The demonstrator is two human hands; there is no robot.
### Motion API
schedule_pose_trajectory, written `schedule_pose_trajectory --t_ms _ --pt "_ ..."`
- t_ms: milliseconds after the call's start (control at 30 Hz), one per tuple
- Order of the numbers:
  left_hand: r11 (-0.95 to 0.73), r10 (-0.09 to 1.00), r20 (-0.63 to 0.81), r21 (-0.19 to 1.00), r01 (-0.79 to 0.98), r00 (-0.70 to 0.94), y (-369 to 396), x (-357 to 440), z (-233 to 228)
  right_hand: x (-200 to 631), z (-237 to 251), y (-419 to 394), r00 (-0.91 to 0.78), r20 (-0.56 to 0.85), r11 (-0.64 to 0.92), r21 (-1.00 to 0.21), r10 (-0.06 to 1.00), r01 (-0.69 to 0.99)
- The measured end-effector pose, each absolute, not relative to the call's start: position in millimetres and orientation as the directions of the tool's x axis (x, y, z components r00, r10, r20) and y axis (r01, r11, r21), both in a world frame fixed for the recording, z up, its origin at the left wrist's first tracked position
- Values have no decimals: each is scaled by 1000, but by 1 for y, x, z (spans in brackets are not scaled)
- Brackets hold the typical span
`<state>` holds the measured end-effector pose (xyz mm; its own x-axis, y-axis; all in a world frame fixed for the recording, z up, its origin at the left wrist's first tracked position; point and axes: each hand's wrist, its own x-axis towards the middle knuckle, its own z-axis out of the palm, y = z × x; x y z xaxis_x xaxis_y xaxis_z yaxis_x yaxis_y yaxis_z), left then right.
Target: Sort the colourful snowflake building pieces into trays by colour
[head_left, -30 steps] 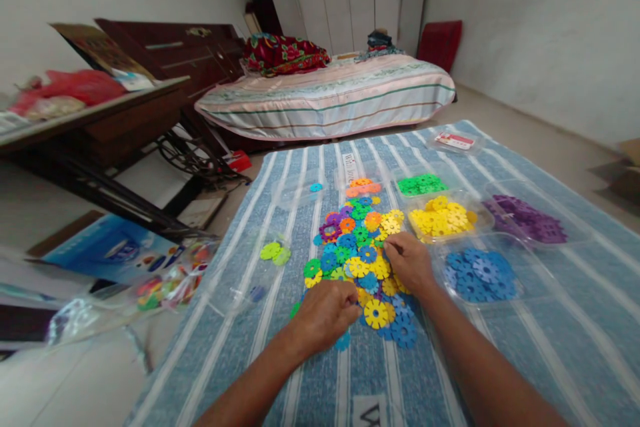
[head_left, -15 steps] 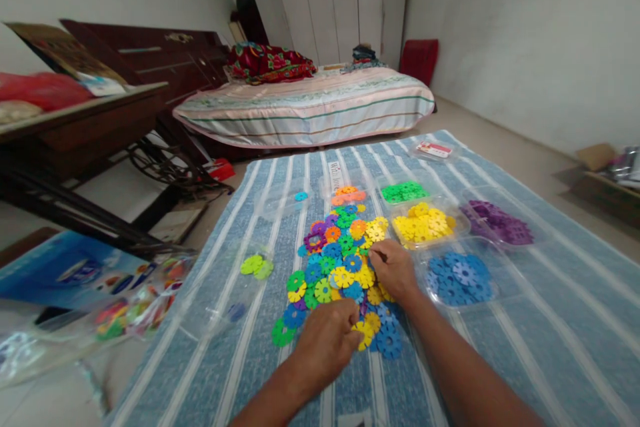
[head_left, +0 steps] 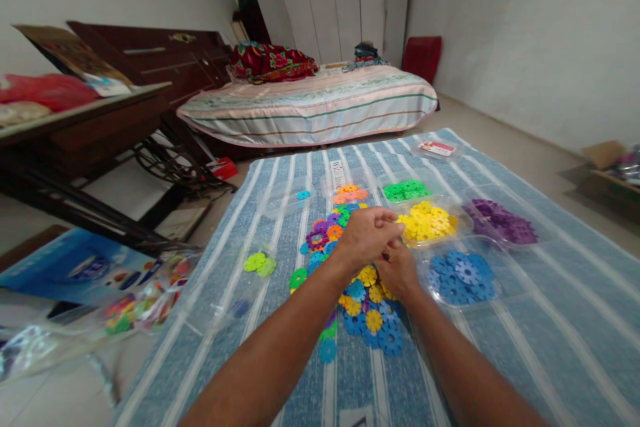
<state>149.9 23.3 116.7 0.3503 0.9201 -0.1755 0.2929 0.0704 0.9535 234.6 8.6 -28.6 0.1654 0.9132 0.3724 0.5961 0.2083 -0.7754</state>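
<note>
My left hand [head_left: 367, 233] reaches across the heap of colourful notched discs [head_left: 320, 240] to the near-left edge of the box of yellow discs [head_left: 429, 221]. Its fingers are pinched together, and whatever lies between them is too small to make out. Just below it, my right hand [head_left: 399, 271] hovers at the heap's right side with its fingers closed. What it holds, if anything, is hidden. The two hands nearly touch. Blue and yellow discs [head_left: 374, 320] spread below them, partly covered by my left forearm.
Clear boxes hold blue [head_left: 460, 277], purple [head_left: 500, 220], green [head_left: 406, 190] and orange discs [head_left: 350, 195]. At left, boxes contain lime discs [head_left: 260, 264] and one light-blue disc [head_left: 303, 195]. A lidded box [head_left: 436, 148] sits at the far corner of the striped cloth [head_left: 565, 320].
My left hand has moved up and right from the heap's lower edge to the yellow box. My right hand has shifted slightly down. Some discs near the heap's lower left have moved.
</note>
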Motion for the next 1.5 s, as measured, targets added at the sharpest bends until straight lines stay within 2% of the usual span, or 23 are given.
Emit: schedule_pose_trajectory --t_ms 100,167,300,433,500,567,733,900,1067,1200,1333,1500 --pt "5 904 -177 914 405 389 21 137 111 236 -26 7 158 364 196 -762 918 617" --pt "-44 883 -217 844 535 415 12 118 103 237 -24 7 140 379 218 -755 915 619" --pt "-205 844 -305 576 792 440 -19 84 84 239 -23 7 106 402 256 -742 909 619" --pt "-252 879 -345 249 935 329 -52 70 67 239 -24 8 89 395 253 -728 914 638" --pt "-225 902 -339 161 961 268 -64 71 63 239 -25 8 84 392 254 -729 916 636" --pt "-201 909 -344 135 970 236 -71 73 61 240 -26 7 82 389 255 -734 918 629" --pt "-179 900 -372 159 971 227 -75 78 60 239 -23 7 80 398 263 -731 914 630" --pt "-151 923 -315 234 960 222 -72 75 53 238 -21 9 90 412 267 -727 907 633" --pt "-36 915 -344 450 892 211 -68 63 46 237 -22 10 99 421 269 -724 901 635" --pt "120 859 -439 671 732 261 -65 49 50 237 -22 10 102 423 271 -728 900 630" --pt "237 822 -490 758 607 290 -58 51 66 237 -20 10 93 419 270 -723 903 636" --pt "199 838 -398 860 470 374 -44 100 89 239 -24 9 90 428 276 -715 899 642"
